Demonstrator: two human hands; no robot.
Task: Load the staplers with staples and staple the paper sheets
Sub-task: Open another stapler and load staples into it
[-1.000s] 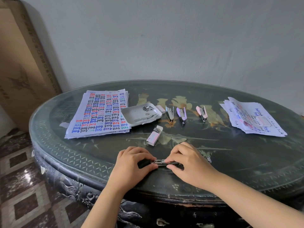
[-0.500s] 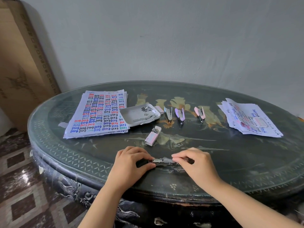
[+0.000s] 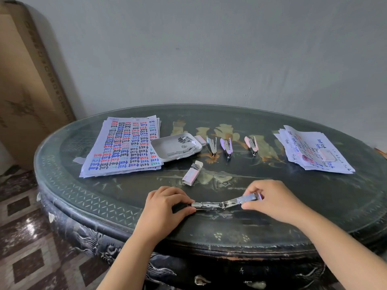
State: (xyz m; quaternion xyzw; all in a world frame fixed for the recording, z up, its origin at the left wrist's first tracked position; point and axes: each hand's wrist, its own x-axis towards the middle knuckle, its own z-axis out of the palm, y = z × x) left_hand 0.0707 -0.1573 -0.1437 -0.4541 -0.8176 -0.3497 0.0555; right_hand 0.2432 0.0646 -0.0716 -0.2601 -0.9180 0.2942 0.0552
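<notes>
A small stapler lies swung wide open near the table's front edge, its metal staple channel flat on the glass. My left hand pinches the channel's left end. My right hand pinches the lifted lilac top cover at the right. Three more staplers stand in a row farther back. A white tray holds several staple strips. An open staple box lies just behind my hands. Printed sheets are stacked at the left.
A second stack of handwritten sheets with a small pale box on it lies at the far right. A tall cardboard box leans against the wall left of the dark oval glass-topped table.
My right hand has swung the stapler's top cover away to the right, so the stapler now lies spread wide open. My left hand has kept its hold on the left end.
</notes>
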